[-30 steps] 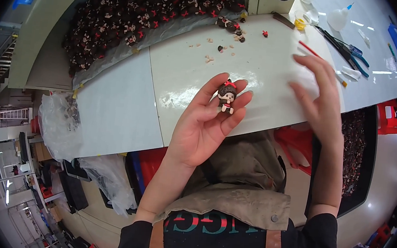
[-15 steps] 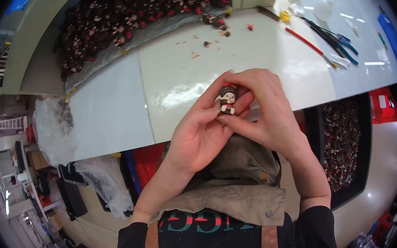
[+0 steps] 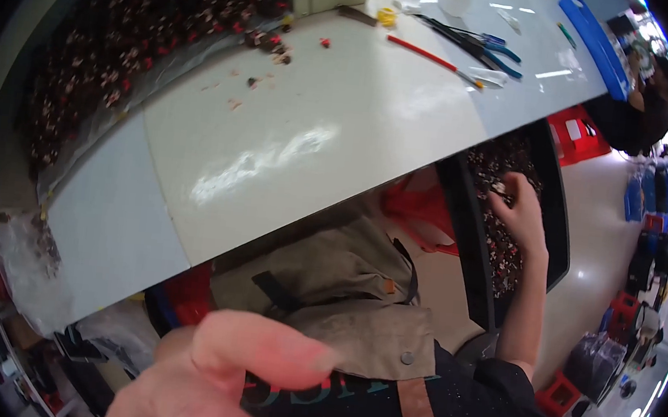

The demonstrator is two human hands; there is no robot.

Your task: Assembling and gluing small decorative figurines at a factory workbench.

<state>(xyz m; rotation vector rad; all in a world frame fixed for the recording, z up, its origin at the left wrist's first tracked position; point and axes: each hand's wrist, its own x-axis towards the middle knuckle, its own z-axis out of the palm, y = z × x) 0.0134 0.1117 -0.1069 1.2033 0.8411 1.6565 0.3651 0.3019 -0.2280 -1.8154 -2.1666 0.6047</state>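
My right hand [image 3: 520, 214] reaches down over a long black bin [image 3: 560, 238] beside the table. Its fingers and thumb are closed on a small doll figurine [image 3: 499, 188], dark with a pale part showing; finer detail is too small to make out. Beneath it, the bin holds a heap of similar dark, cream and red figurines [image 3: 504, 257]. Large and blurred, my left hand [image 3: 205, 381] is raised near the lower edge of the view. One of its fingers is bent across my chest, apart from the part below, and no object shows in it; the lower edge cuts off the rest.
A big heap of figurines [image 3: 148, 46] lies on plastic at the table's [image 3: 291, 156] far left. Pliers [image 3: 478, 49], a red-handled brush [image 3: 433, 60] and small scraps lie toward the back. Red stool [image 3: 422, 209] beside the bin. Another person [image 3: 641, 109] sits at far right.
My hands have parted. The right one has moved from above the table's front edge to over the bin, with the figurine; the left has come up close. The view has shifted right.
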